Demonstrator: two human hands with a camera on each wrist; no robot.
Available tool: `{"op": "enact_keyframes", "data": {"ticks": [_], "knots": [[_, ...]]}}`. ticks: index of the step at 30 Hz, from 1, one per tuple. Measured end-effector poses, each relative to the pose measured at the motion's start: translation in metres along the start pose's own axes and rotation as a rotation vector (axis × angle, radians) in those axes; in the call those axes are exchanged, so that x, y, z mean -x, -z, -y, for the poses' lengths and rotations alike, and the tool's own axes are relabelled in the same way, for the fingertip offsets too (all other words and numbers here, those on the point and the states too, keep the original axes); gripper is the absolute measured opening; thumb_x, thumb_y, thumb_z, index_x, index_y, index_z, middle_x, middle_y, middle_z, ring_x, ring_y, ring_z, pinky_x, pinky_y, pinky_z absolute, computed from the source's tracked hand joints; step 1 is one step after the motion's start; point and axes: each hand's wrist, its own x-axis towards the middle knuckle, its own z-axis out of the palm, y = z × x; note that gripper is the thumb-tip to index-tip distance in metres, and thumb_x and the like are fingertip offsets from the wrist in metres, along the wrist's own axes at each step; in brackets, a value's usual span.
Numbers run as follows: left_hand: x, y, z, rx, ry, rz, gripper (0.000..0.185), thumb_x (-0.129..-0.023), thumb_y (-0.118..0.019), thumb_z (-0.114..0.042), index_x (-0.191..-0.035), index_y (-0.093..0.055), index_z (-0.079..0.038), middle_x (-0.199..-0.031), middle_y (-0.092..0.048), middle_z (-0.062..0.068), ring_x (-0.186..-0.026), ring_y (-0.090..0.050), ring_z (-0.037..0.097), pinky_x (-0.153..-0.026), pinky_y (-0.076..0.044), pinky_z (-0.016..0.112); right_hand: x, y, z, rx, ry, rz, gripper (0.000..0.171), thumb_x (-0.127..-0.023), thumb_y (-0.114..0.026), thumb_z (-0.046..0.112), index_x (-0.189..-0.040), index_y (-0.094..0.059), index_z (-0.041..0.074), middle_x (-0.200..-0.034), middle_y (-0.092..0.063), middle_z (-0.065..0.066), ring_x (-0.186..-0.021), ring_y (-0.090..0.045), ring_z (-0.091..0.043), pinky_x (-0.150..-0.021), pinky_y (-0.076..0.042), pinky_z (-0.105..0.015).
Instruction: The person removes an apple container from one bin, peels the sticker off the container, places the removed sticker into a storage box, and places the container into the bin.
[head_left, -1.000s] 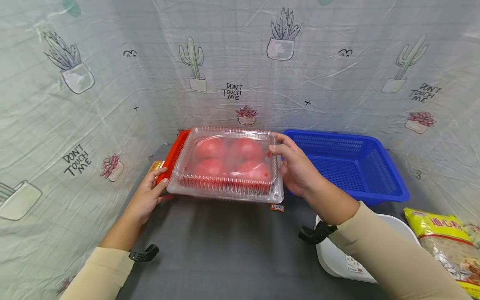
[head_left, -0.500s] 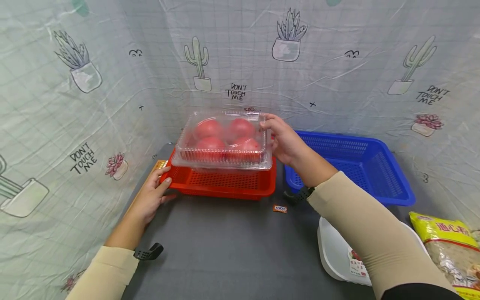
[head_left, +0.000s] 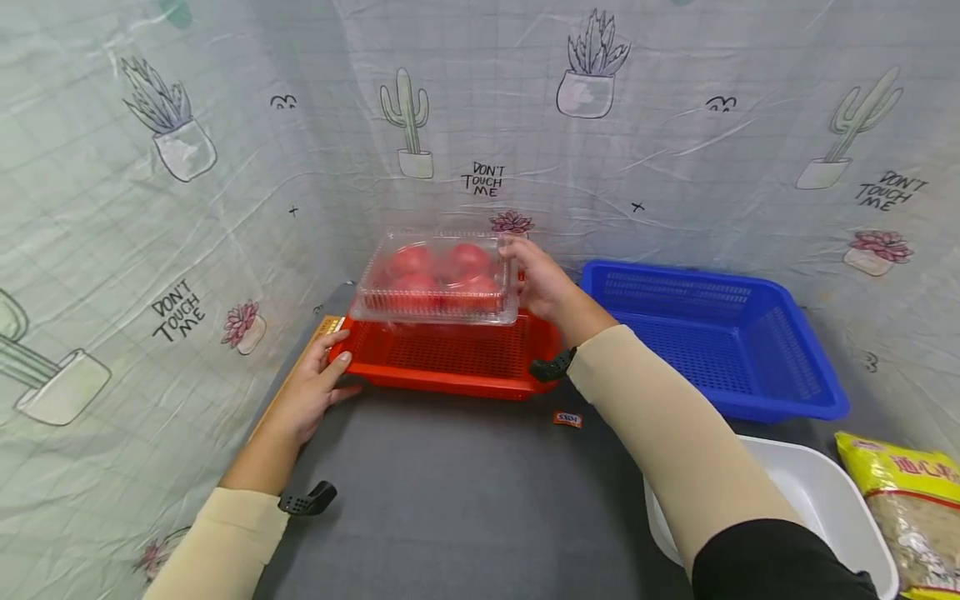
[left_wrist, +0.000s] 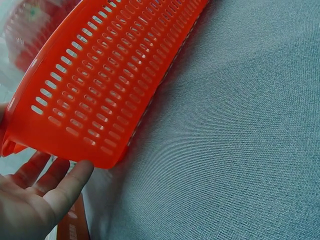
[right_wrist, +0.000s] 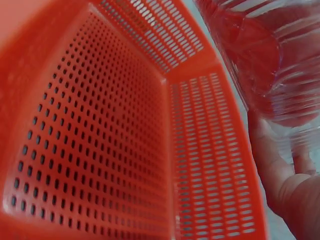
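The right hand (head_left: 542, 282) grips the right end of the clear plastic clamshell box of red tomatoes (head_left: 437, 279), fingers curled round its edge, above the red perforated plastic basket (head_left: 450, 360). The left hand (head_left: 311, 392) rests straight fingers against that basket's near-left corner.

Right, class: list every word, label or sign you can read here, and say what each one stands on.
"DON'T TOUCH ME": backdrop cloth, printed also at left and right.
Yellow bag: red characters, too blurred to read.
Small orange packet on the table: too small to read.
Yellow strip beside the red basket: unreadable.
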Motion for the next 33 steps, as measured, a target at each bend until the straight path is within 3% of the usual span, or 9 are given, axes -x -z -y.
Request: {"op": "enact_keyframes", "data": {"ticks": [7, 14, 24, 33], "knots": [[-0.002, -0.001, 0.001, -0.002, 0.010, -0.008, 0.056, -0.116, -0.047, -0.018, -0.167, -0.025, -0.012, -0.172, -0.022, 0.020, -0.149, -0.037, 0.044, -0.100, -0.057, 0.054, -0.023, -0.002, -0.020, 0.009, -0.019, 0.012, 0.059, -0.102, -0.058, 0.025, -0.160, -0.045, 0.023, -0.141, -0.051, -0.009, -0.118, -0.055, -0.034, -0.087, -0.051, -0.051], [-0.003, 0.001, 0.003, 0.000, 0.009, -0.027, 0.051, -0.116, -0.047, -0.017, -0.164, -0.032, -0.014, -0.167, -0.029, 0.022, -0.144, -0.042, 0.041, -0.097, -0.059, 0.052, -0.037, -0.007, -0.034, 0.054, -0.073, 0.018, 0.054, -0.103, -0.062, 0.026, -0.155, -0.052, 0.024, -0.157, -0.045, -0.004, -0.134, -0.052, -0.039, -0.098, -0.051, -0.055], [-0.003, 0.000, 0.006, -0.004, 0.026, -0.032, 0.056, -0.115, -0.049, -0.017, -0.166, -0.028, -0.012, -0.170, -0.027, 0.019, -0.147, -0.040, 0.042, -0.099, -0.057, 0.054, -0.044, -0.002, -0.041, 0.076, -0.094, -0.006, 0.057, -0.101, -0.065, 0.025, -0.155, -0.048, 0.023, -0.154, -0.046, -0.008, -0.130, -0.053, -0.038, -0.100, -0.052, -0.058], [-0.005, 0.000, 0.003, -0.016, 0.019, -0.023, 0.056, -0.115, -0.050, -0.020, -0.166, -0.029, -0.013, -0.168, -0.028, 0.018, -0.141, -0.046, 0.039, -0.097, -0.060, 0.047, -0.049, 0.005, -0.043, 0.152, -0.083, 0.000, 0.052, -0.100, -0.068, 0.025, -0.150, -0.052, 0.019, -0.146, -0.053, -0.009, -0.119, -0.061, -0.035, -0.104, -0.051, -0.065]]}}
